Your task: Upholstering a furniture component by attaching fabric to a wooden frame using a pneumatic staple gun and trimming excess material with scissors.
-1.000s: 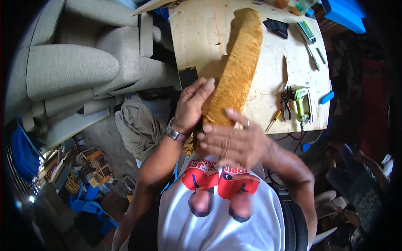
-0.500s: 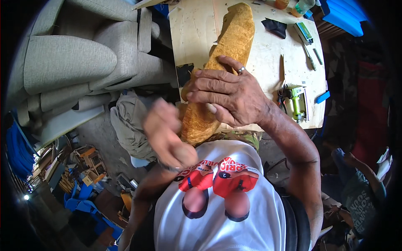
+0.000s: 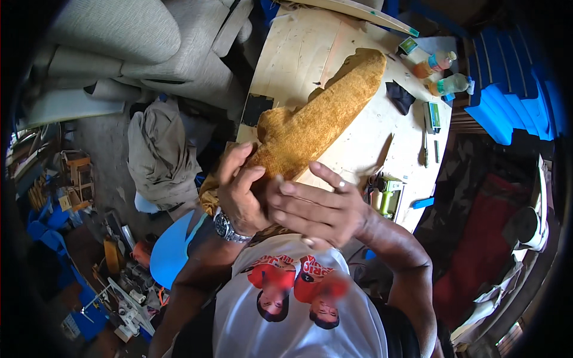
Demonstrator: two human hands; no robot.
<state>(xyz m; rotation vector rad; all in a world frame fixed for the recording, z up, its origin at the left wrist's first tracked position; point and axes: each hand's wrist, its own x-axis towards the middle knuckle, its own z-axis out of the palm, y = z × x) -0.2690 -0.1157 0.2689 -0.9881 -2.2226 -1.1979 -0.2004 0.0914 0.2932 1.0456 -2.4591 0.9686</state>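
A long curved piece covered in golden-brown plush fabric [image 3: 325, 122] lies slanting across the table, its near end toward my lap. My left hand [image 3: 243, 200], with a metal watch at the wrist, rests against the left side of that near end, fingers apart and slightly bent. My right hand [image 3: 319, 206] is over the near end from the right. Its fingers are stretched out, pointing left toward my left hand, and their tips are slightly blurred. The near tip of the piece is hidden behind both hands. More golden fabric [image 3: 209, 194] shows beside my left wrist.
On the light wooden table [image 3: 292, 53] lie a green staple gun [image 3: 389, 194], a black cloth scrap [image 3: 400, 97], a green box [image 3: 432, 117] and bottles [image 3: 452, 85]. A grey sofa [image 3: 149, 48] stands at the left. Blue stacked chairs [image 3: 507, 107] are at the far right.
The view has shifted. The covered piece now slants further right. My left hand has come from a blurred motion beside it to its near end; my right hand has slid down from its middle.
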